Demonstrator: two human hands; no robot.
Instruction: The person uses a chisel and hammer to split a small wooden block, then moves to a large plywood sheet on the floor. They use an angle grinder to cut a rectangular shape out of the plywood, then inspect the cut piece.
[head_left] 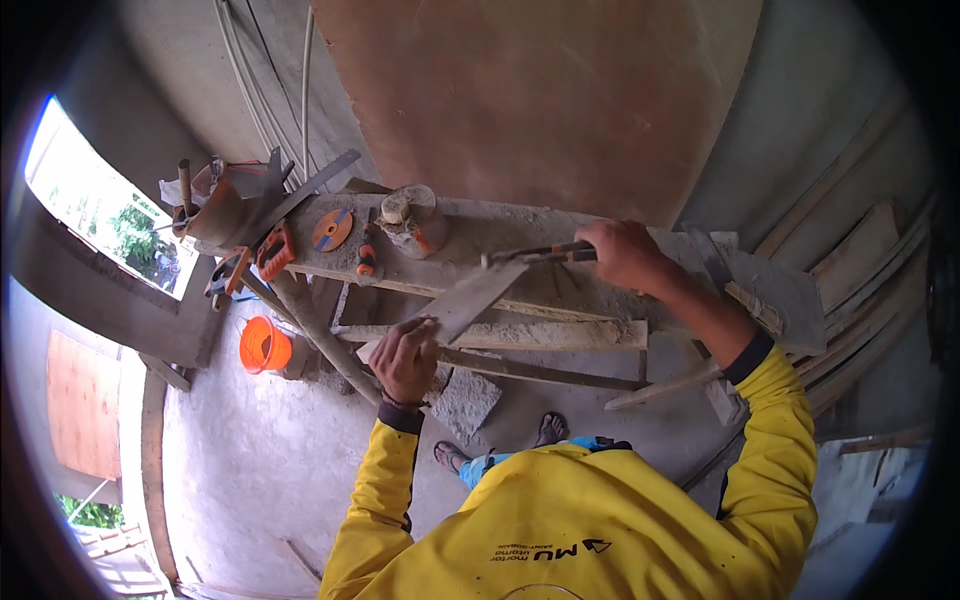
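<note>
My left hand (405, 355) grips the near end of a flat grey strip, like a cut piece of tile or board (472, 293), which slants up toward the dusty plank bench (500, 228). My right hand (622, 252) is closed on the black and orange handle of a hand tool (540, 253). The tool's tip meets the strip's far end. Both sleeves are yellow.
On the bench lie an orange and blue disc (332, 230), an orange-handled tool (367, 256), a wrapped lump (410, 215) and a long metal square (300, 195). An orange bucket (263, 345) stands below left. A plywood sheet (540, 90) leans behind. Loose planks (560, 335) sit under the bench.
</note>
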